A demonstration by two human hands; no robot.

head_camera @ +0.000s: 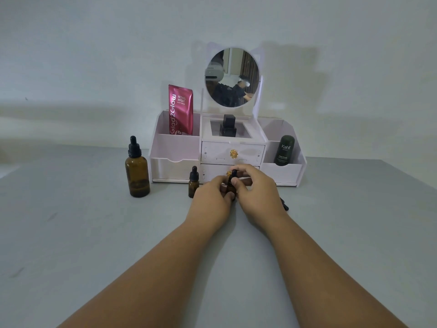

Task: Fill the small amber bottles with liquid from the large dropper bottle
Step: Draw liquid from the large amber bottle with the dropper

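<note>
Amber glass of 1 small bottle (230, 188) clamped low by left hand (212, 201), its black dropper cap (234, 174) pinched by right hand (257, 189); hands together, close before white organizer (175, 150). 2nd small bottle (194, 183) upright just left of them, large dropper bottle (137, 171) further left, both capped. Likely risks: twisting against a loose grip, tilting the bottle, knocking the near neighbour over, spilling contents.

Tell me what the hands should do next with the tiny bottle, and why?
Probably twist the black cap off the small amber bottle. The left hand grips its body and the right hand pinches the cap, which sits on top, so nothing can go in yet. The large dropper bottle stands capped at the left, untouched.
</note>
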